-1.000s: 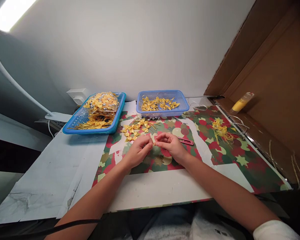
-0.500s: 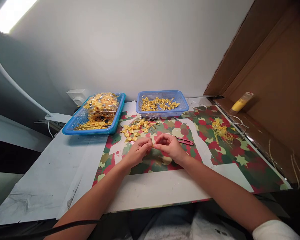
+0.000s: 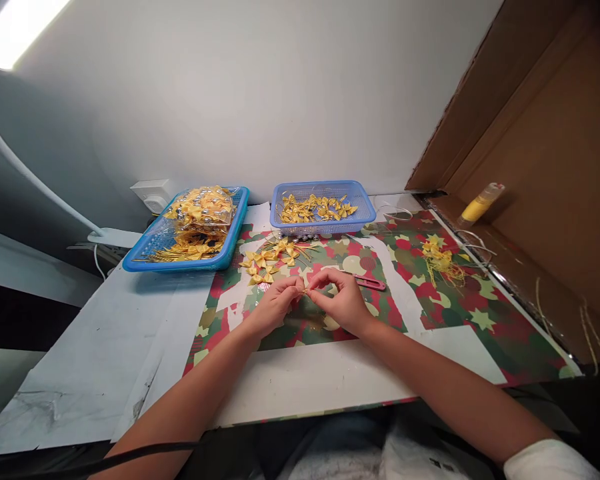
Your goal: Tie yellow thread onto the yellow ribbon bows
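My left hand (image 3: 279, 305) and my right hand (image 3: 341, 300) meet at the middle of the camouflage-patterned sheet (image 3: 485, 293). Both pinch a tiny yellow piece (image 3: 305, 292) between thumbs and fingertips; its shape is mostly hidden by the fingers. Just beyond my left hand lie several yellow bows (image 3: 263, 260) with thin gold stems. A pink snipping tool (image 3: 371, 283) rests beside my right hand, partly behind it. Small silver beads (image 3: 305, 237) sit in front of the light blue basket.
A blue basket (image 3: 225, 257) at the left holds bagged bows and gold stems. The light blue basket (image 3: 325, 229) contains more bows. Yellow thread scraps (image 3: 443, 261) lie right, near a yellow spool (image 3: 479, 205) by the cardboard (image 3: 525, 127). A white lamp (image 3: 35, 177) stands left.
The fingers of my right hand have shifted slightly around the small yellow piece, the index finger more arched. The whole view has moved a little; the other things lie as before.
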The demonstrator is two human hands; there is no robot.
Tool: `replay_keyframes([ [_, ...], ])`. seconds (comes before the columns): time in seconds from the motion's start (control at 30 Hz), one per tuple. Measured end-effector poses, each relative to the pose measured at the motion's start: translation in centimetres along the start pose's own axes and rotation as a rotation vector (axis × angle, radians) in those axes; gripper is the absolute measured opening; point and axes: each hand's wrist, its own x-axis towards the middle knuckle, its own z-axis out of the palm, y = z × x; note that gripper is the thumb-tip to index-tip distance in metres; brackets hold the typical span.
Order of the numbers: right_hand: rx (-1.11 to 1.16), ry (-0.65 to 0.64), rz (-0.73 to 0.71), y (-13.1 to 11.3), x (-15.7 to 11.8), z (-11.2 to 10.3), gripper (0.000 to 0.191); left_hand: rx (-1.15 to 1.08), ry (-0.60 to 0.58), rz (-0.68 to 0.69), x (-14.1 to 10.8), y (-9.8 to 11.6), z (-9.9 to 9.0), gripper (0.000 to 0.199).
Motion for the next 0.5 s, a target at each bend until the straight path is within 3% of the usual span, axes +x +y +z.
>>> replay_keyframes([
  [0.17,-0.077,0.004,-0.158,-0.28,-0.04,0.09,0.009,-0.009,0.018,-0.009,-0.07,0.43,0.14,0.018],
  [0.5,-0.077,-0.029,-0.128,-0.31,-0.09,-0.02,0.007,0.049,0.005,0.008,-0.17,0.3,-0.18,0.024],
])
